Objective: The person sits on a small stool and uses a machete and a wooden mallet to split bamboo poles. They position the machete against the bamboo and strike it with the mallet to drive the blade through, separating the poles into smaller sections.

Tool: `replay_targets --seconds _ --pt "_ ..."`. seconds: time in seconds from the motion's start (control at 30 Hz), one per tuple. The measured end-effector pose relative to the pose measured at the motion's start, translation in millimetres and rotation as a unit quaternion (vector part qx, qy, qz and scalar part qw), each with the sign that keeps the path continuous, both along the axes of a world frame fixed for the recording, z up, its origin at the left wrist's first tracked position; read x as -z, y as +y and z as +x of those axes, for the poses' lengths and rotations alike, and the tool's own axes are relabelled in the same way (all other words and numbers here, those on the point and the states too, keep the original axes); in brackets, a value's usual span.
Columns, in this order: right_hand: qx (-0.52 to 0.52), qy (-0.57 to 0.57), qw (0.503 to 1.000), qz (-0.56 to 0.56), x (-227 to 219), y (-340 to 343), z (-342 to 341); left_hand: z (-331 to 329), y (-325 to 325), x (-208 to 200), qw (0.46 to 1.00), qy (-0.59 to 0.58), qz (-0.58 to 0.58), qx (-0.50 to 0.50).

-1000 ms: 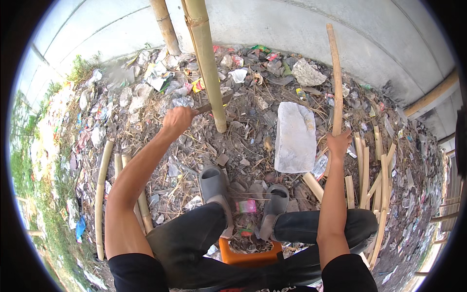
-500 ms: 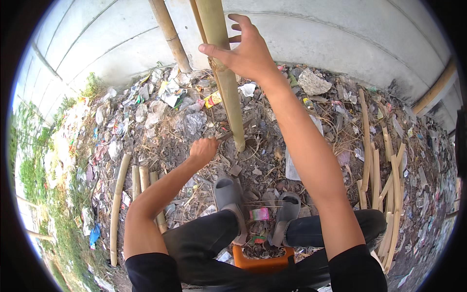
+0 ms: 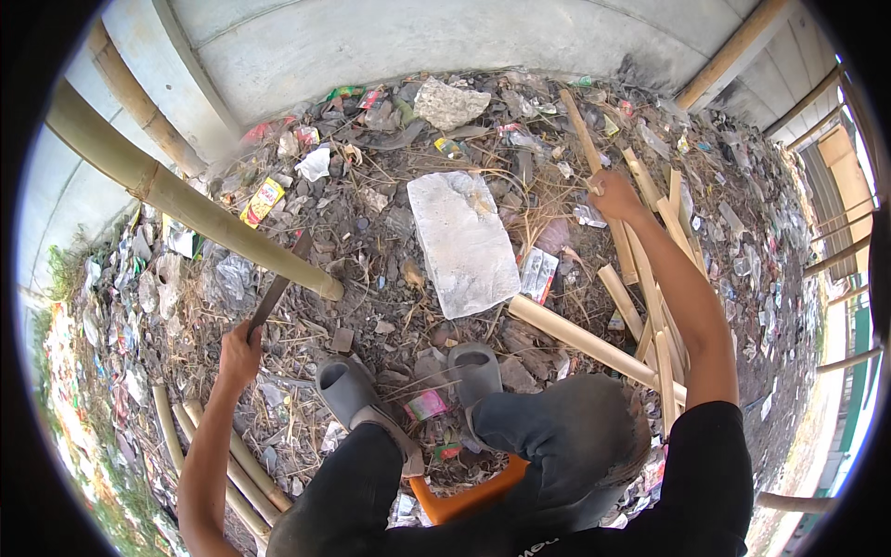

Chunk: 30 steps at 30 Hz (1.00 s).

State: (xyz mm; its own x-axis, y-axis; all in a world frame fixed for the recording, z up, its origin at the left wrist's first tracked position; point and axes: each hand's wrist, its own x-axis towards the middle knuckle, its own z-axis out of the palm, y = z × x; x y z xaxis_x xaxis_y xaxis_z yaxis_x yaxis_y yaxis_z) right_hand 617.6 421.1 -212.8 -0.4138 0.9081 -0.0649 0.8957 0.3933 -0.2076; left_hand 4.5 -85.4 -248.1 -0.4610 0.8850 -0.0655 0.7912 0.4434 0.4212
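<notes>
My left hand [image 3: 240,356] is closed round the handle of a long, dark-bladed knife [image 3: 275,299]. Its blade slants up to the lower part of a thick greenish bamboo pole [image 3: 218,223], which leans from the upper left with its foot on the littered ground. Whether the blade touches the pole I cannot tell. Over on the right, my right hand [image 3: 616,197] grips a long split bamboo strip [image 3: 583,135], fingers wrapped round its middle. Beside that strip lie several more bamboo strips [image 3: 670,227], and a wider pale bamboo piece [image 3: 594,348] lies nearer my knee.
A whitish slab [image 3: 461,243] lies in the middle, with a rock [image 3: 450,104] behind it near the concrete wall [image 3: 418,42]. Bamboo lengths [image 3: 246,473] rest at lower left. An orange stool [image 3: 473,490] is beneath me. Plastic litter covers the ground.
My right hand has left the upright pole and now holds a strip on the right. The view has swung right, and the pole now leans to the upper left. The knife stays in my left hand.
</notes>
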Motion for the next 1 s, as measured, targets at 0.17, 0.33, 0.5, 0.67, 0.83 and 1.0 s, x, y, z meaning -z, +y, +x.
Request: replay_targets --seconds 0.17,0.33,0.5,0.67,0.83,1.0 --pt "0.324 -0.036 0.946 0.004 120.8 31.2 126.2 -0.5 6.6 -7.6 0.999 -0.023 -0.010 -0.024" --pt "0.355 -0.013 0.934 -0.033 226.8 -11.4 157.0 5.7 4.8 -2.8 0.998 -0.014 -0.025 -0.064" --pt "0.413 0.234 0.858 -0.196 209.8 -32.2 130.3 32.3 14.5 -23.2 0.993 -0.021 -0.037 -0.110" --pt "0.351 0.379 0.843 -0.146 204.0 -128.6 129.2 43.6 29.6 -11.7 0.996 -0.017 -0.001 -0.085" --pt "0.274 0.509 0.797 -0.175 77.9 -276.1 5.4 52.7 42.2 -25.4 0.992 0.002 -0.035 -0.121" --pt "0.035 0.510 0.846 -0.150 5.1 -316.1 -68.6 43.0 57.3 -37.0 0.988 0.034 -0.083 -0.123"
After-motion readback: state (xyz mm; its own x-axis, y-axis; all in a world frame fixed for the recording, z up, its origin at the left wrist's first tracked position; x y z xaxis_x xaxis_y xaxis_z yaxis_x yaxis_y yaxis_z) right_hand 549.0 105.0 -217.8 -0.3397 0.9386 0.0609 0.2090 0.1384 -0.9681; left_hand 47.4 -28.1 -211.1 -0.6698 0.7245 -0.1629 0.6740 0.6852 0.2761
